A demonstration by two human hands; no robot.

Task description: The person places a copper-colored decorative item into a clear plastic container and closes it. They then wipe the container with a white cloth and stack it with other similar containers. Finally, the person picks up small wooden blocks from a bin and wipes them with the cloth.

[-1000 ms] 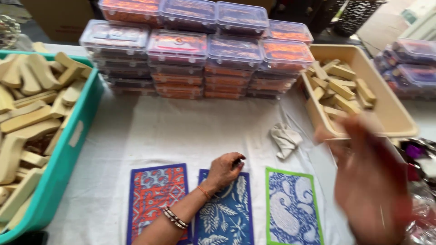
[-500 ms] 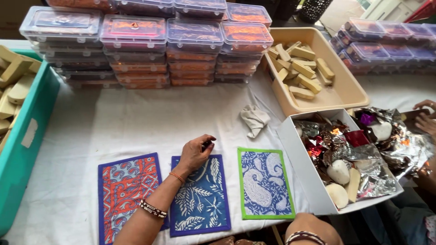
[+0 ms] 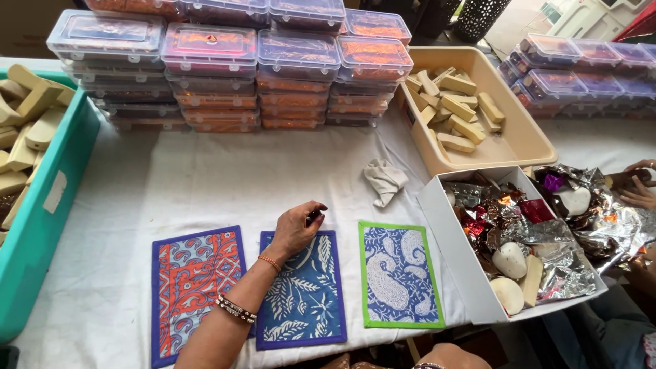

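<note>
My left hand rests on the middle mat, a blue one with white leaves. Its thumb and fingers pinch a small dark object. To its left lies a red and blue patterned mat, and to its right a green-edged blue paisley mat. A crumpled white cloth sits just beyond the mats. Of my right arm only a bit of wrist shows at the bottom edge; the hand itself is hidden.
Stacks of clear lidded boxes line the back. A teal crate of pale bars is at left and a beige tray of bars at right. A white box holds foil wrappers and soaps. Another person's hands are at the right edge.
My right hand, raised and blurred at the right a second ago, has dropped out of view to the bottom edge. The view has swung right. My left hand stays on the blue mat.
</note>
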